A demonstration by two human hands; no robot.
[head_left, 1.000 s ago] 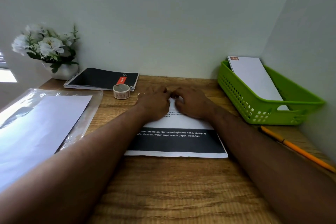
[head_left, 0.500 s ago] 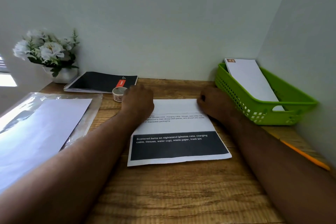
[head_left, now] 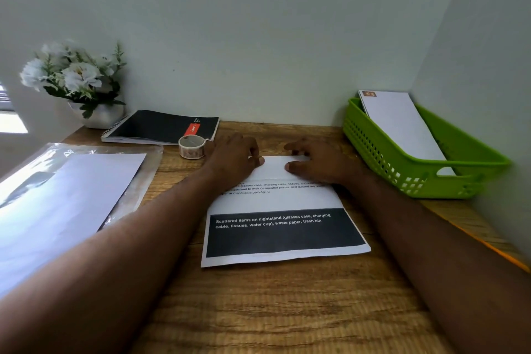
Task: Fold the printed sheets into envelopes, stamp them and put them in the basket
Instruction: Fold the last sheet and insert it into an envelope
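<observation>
I saw the printed sheet (head_left: 275, 210) lying mid-desk, its far edge folded over, with my left hand (head_left: 232, 159) and right hand (head_left: 319, 162) pressing that flap, fingers loosely spread. The green basket (head_left: 408, 169) stood just right, holding a stamped envelope (head_left: 402, 126). The tape roll (head_left: 192, 146) sat beside my left hand. Bare wooden desk (head_left: 273, 310) lay nearest me, walls closing two sides.

The tabletop (head_left: 273, 310) was grained matt wood; the printed sheet (head_left: 275, 204) matt paper; the basket (head_left: 382, 152) smooth green plastic; the sleeve (head_left: 138, 181) at left glossy clear film.
</observation>
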